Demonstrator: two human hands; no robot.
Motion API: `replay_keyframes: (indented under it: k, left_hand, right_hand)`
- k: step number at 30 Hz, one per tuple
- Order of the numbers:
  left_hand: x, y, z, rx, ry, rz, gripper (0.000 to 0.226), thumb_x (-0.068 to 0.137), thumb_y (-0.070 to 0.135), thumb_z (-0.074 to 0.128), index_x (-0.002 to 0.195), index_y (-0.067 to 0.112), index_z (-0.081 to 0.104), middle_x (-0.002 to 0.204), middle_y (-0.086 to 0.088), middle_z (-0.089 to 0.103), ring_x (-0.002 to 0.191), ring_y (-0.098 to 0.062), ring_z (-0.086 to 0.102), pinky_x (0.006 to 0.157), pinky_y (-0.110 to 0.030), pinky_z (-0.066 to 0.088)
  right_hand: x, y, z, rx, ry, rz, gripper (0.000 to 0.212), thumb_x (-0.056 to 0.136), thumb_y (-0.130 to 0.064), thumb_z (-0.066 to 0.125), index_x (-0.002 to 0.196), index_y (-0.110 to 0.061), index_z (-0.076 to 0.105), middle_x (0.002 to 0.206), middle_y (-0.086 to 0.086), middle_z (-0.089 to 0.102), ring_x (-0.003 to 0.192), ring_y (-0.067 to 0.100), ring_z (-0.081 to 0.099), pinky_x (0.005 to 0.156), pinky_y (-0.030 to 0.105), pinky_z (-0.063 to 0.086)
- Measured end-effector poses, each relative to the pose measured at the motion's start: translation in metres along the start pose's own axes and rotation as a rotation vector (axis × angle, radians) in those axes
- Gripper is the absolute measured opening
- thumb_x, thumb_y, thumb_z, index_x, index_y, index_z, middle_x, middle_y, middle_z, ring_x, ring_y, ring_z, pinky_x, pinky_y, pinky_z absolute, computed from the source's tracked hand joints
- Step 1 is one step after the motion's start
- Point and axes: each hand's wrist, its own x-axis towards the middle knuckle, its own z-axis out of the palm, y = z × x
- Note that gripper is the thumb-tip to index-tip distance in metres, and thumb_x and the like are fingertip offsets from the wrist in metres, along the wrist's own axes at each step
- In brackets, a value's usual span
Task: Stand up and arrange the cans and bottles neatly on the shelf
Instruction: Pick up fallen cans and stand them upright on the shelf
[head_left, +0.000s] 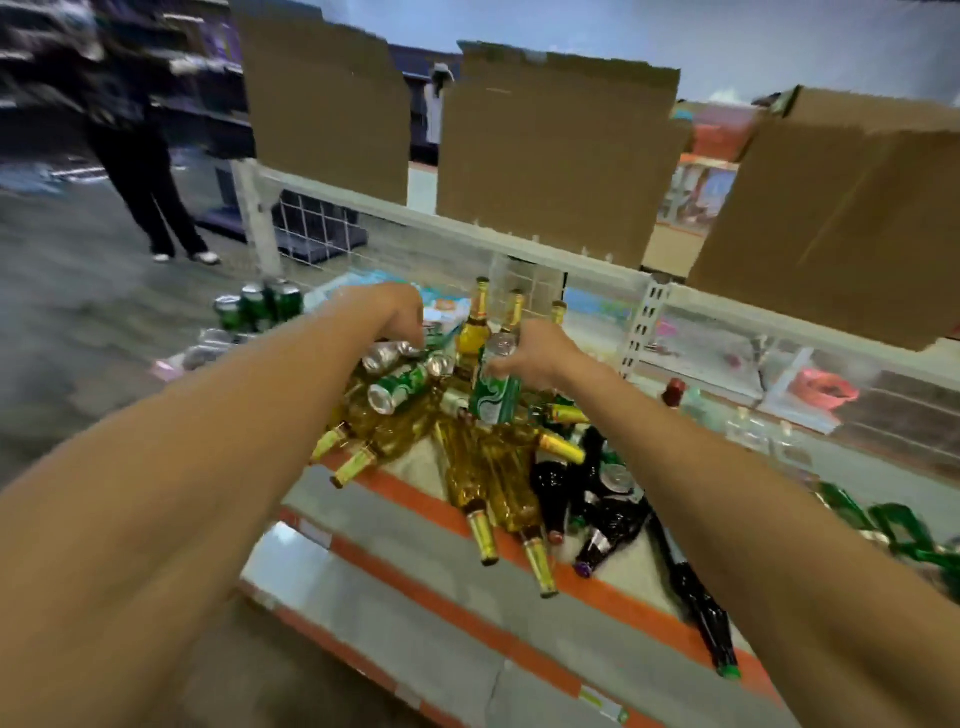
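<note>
Counting from the aisle here: three cardboard boxes (556, 156) up top, three amber beer bottles (475, 332) standing at the back plus maybe six more lying flat, about three dark bottles (553, 488), four-ish green cans (254, 309) bunched at the left, and one other person (140, 156).

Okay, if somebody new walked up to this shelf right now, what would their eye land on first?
The heap of yellow bottles lying tangled in the middle of the shelf, with some necks poking over its front edge. Right above the heap, the right hand grips a green can upright, while the left hand reaches down to the silver cans beside it. Big cardboard boxes stand in a row higher up.
</note>
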Motion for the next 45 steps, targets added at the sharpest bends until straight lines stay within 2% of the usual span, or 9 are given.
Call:
replay_keyframes:
  k: [3,8,11,19,25,31,35,40,45]
  left_hand:
    - [-0.015,-0.07,0.009,0.015,-0.013,-0.081,0.046,0.086,0.042,0.071,0.118,0.009,0.068,0.125,-0.01,0.064,0.11,-0.031,0.06,0.093,-0.036,0.049]
    - [-0.037,-0.172,0.022,-0.025,0.005,-0.203,0.046,0.079,0.047,0.075,0.115,0.019,0.071,0.115,-0.002,0.067,0.1,-0.026,0.062,0.094,-0.046,0.053]
    - [-0.049,-0.222,0.032,-0.108,0.025,-0.251,0.041,0.079,0.039,0.076,0.114,0.019,0.07,0.116,-0.003,0.067,0.098,-0.023,0.061,0.095,-0.045,0.052]
    - [-0.051,-0.323,0.046,-0.203,0.013,-0.384,0.054,0.081,0.036,0.079,0.128,0.017,0.064,0.133,-0.005,0.059,0.117,-0.028,0.056,0.103,-0.044,0.046]
    - [0.014,-0.36,0.044,-0.241,-0.022,-0.369,0.069,0.078,0.04,0.081,0.139,0.021,0.054,0.139,-0.004,0.055,0.124,-0.027,0.053,0.107,-0.042,0.042]
    - [0.113,-0.39,0.05,-0.379,-0.059,-0.337,0.083,0.077,0.036,0.083,0.146,0.018,0.043,0.143,-0.007,0.052,0.127,-0.029,0.052,0.11,-0.047,0.04]
    - [0.167,-0.399,0.053,-0.474,-0.042,-0.285,0.087,0.078,0.035,0.082,0.15,0.016,0.037,0.146,-0.009,0.049,0.131,-0.03,0.049,0.112,-0.049,0.037]
    - [0.223,-0.408,0.07,-0.647,0.088,-0.224,0.076,0.069,0.037,0.087,0.132,0.014,0.051,0.116,-0.003,0.063,0.11,-0.027,0.06,0.101,-0.046,0.049]
    - [0.258,-0.415,0.084,-0.86,0.122,-0.181,0.077,0.068,0.02,0.088,0.132,0.014,0.046,0.117,-0.006,0.063,0.109,-0.025,0.062,0.101,-0.046,0.05]
  right_hand:
    - [0.017,-0.055,0.026,0.0,-0.02,-0.042,0.049,0.083,-0.046,0.075,0.108,-0.005,0.064,0.1,0.016,0.067,0.079,0.026,0.06,0.067,0.037,0.049]
    - [0.045,-0.131,0.062,0.035,-0.076,-0.109,0.036,0.08,-0.041,0.078,0.079,-0.013,0.055,0.074,0.004,0.053,0.064,0.018,0.05,0.055,0.032,0.035]
    - [0.07,-0.174,0.079,0.035,-0.107,-0.143,0.037,0.077,-0.04,0.081,0.08,-0.012,0.055,0.074,0.006,0.054,0.066,0.021,0.051,0.059,0.033,0.038]
    - [0.146,-0.266,0.134,0.074,-0.147,-0.275,0.042,0.075,-0.045,0.083,0.078,-0.012,0.056,0.071,0.005,0.053,0.065,0.021,0.051,0.058,0.033,0.035]
    - [0.228,-0.301,0.158,0.123,-0.172,-0.335,0.048,0.074,-0.041,0.084,0.068,-0.026,0.039,0.067,-0.002,0.047,0.056,0.013,0.044,0.049,0.028,0.03]
    - [0.326,-0.317,0.16,0.188,-0.219,-0.327,0.041,0.075,-0.036,0.085,0.089,-0.005,0.062,0.079,0.007,0.059,0.066,0.018,0.054,0.062,0.034,0.049]
    - [0.38,-0.326,0.163,0.162,-0.219,-0.342,0.039,0.072,-0.036,0.084,0.089,-0.009,0.061,0.078,0.004,0.057,0.064,0.017,0.05,0.057,0.03,0.041]
    - [0.426,-0.329,0.173,0.149,-0.249,-0.313,0.036,0.071,-0.035,0.083,0.086,-0.009,0.063,0.075,0.004,0.057,0.063,0.017,0.051,0.055,0.03,0.037]
    - [0.454,-0.322,0.185,0.205,-0.27,-0.288,0.027,0.072,-0.027,0.082,0.069,-0.018,0.057,0.064,-0.003,0.054,0.058,0.013,0.05,0.048,0.023,0.033]
